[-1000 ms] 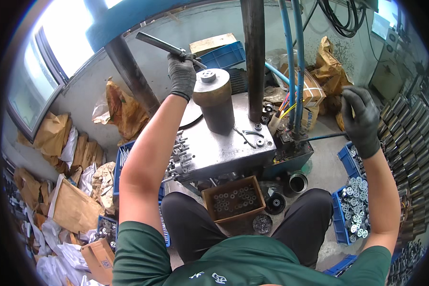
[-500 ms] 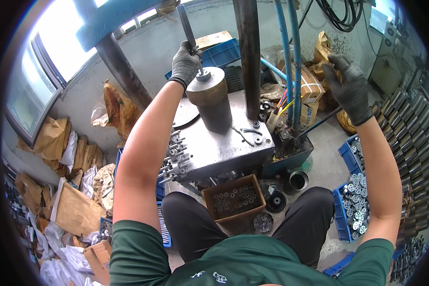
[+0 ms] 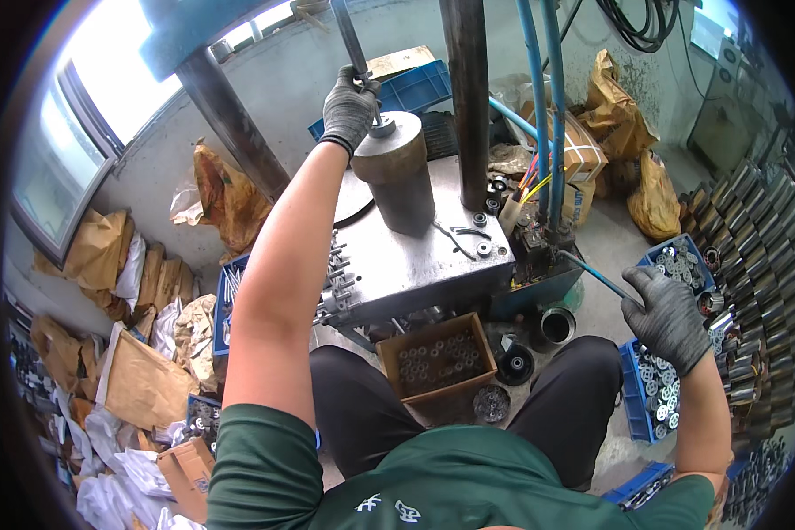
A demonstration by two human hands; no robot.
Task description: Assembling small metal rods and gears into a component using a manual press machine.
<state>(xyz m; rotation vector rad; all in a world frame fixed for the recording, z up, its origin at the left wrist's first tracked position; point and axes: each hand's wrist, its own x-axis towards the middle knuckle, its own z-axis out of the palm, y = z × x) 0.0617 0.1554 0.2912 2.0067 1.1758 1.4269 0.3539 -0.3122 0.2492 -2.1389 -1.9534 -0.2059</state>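
Rod (image 3: pixel 348 37) clasped by left hand (image 3: pixel 351 110) atop the cylinder (image 3: pixel 397 190), seemingly being lined up, steadiness needed, right hand (image 3: pixel 671 318) at lever (image 3: pixel 592 268) rightward of it, grip unclear

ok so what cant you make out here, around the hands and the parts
In the head view:
Metal rod: upper end cut off by the top edge, middle part hidden by the left hand.
Lever: outer end hidden by the right hand, so its grip is unclear.
Small rings in the brown box: too small and dark to count.
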